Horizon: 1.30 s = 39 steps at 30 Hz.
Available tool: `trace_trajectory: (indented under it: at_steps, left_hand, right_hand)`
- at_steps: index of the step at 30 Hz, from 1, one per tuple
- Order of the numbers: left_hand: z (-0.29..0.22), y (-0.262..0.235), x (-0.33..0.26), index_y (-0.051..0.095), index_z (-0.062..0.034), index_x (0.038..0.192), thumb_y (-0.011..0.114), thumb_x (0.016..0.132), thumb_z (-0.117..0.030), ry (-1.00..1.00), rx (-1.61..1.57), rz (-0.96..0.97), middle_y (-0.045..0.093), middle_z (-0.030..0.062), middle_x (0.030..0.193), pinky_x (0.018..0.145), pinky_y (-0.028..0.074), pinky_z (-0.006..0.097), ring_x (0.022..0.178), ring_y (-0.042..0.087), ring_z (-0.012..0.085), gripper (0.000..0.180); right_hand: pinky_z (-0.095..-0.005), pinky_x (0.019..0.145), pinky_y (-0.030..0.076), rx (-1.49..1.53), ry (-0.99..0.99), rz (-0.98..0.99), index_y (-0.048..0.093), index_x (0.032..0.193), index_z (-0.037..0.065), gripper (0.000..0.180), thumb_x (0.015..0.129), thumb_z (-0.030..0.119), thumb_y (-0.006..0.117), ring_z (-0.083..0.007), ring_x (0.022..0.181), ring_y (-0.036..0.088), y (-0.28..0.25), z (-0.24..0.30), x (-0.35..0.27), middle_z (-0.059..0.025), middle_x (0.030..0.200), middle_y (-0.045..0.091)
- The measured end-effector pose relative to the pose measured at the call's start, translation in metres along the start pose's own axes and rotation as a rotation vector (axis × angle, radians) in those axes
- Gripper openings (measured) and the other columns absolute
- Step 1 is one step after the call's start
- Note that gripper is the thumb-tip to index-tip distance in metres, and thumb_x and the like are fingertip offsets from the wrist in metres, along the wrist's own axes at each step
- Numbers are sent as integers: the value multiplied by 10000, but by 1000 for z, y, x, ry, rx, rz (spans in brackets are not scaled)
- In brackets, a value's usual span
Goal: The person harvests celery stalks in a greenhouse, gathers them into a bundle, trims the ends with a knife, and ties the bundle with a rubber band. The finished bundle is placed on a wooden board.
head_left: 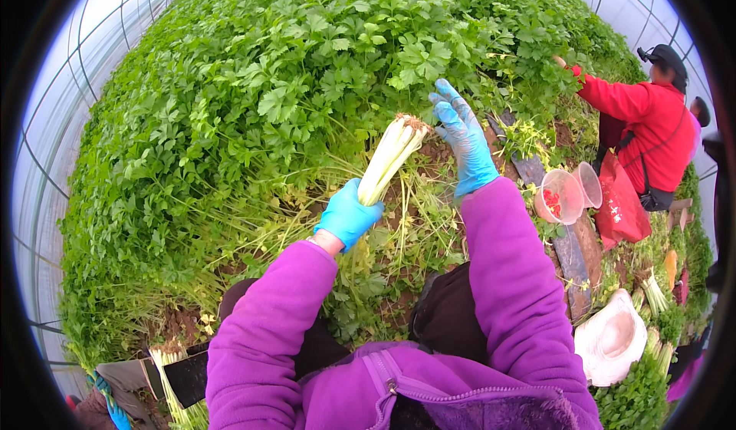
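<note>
The left hand (pixel 349 214) grips the celery (pixel 391 160), which slants up-right toward the right hand (pixel 468 150), fingers (pixel 453 98) straight, maybe not touching.

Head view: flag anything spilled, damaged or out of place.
Loose pale green stalks litter the brown soil between the dense green crop and dark-trousered knees, looking untidy. The whitish stalk bunch in the blue-gloved left hand shows no obvious damage.

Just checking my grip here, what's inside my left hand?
Your left hand holds a celery bunch, its pale stalks and brown root end showing. The part inside your grip is hidden by the blue glove.
</note>
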<state>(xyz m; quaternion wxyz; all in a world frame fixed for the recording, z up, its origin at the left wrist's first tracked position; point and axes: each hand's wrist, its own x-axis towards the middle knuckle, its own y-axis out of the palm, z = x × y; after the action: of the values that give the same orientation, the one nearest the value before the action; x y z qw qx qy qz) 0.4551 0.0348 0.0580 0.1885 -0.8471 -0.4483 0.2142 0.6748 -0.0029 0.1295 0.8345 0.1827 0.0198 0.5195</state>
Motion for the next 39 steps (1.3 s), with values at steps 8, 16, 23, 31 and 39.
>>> trace_trajectory:
  at_steps: [8,16,23,31,39]
  left_hand:
    - [-14,3,-6,548,-20,1099,697,745,-247,37,192,-8,651,198,931,747,510,385,834,653,312,447]
    - [-3,10,-7,539,-21,1154,700,767,-144,133,-31,107,642,102,938,705,514,322,779,629,189,436]
    - [3,5,0,551,-19,1148,664,803,-43,13,-471,247,615,30,972,703,498,269,814,589,116,363]
    - [-3,2,0,559,-6,1118,677,798,-64,-13,-455,240,620,43,944,702,500,277,780,585,124,346]
    - [-1,-7,-4,496,-3,1265,739,797,-146,-64,-663,498,619,62,1082,759,501,288,897,589,127,546]
  right_hand:
    - [-330,1013,384,12,39,10,409,1399,57,775,755,236,800,-202,1163,497,23,-32,-7,-112,1318,486]
    - [-260,794,476,-22,133,-253,663,1081,37,318,817,194,745,-126,866,604,17,-40,3,-6,986,660]
    - [-228,800,445,13,19,-253,622,1120,71,406,836,343,718,-108,804,557,8,-13,-2,9,974,638]
    - [-243,643,464,-523,-63,-79,655,958,5,297,827,260,733,-77,673,530,12,-34,-14,-34,757,627]
    - [-259,558,425,-368,-172,-412,592,798,22,227,904,217,642,-82,585,513,-33,-30,16,-28,680,612]
